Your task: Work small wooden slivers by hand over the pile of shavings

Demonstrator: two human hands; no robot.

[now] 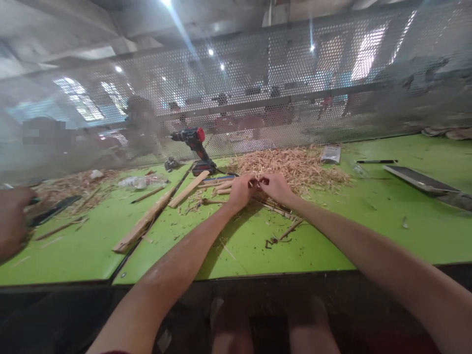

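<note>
My left hand (241,191) and my right hand (276,187) meet near the middle of the green table, just in front of a pile of wood shavings (291,164). The fingers of both hands are pinched together around something too small to make out. Thin wooden sticks (275,209) lie beneath and beside the hands. A twig with a dark, crooked end (291,229) rests on the table below my right hand.
A cordless drill (195,147) stands behind wooden strips (189,189). A long wooden piece (142,223) crosses near the table seam. Another person's hand (13,221) is at far left. A dark flat device (420,179) and a pen (376,161) lie right. Perforated metal (236,108) stands behind.
</note>
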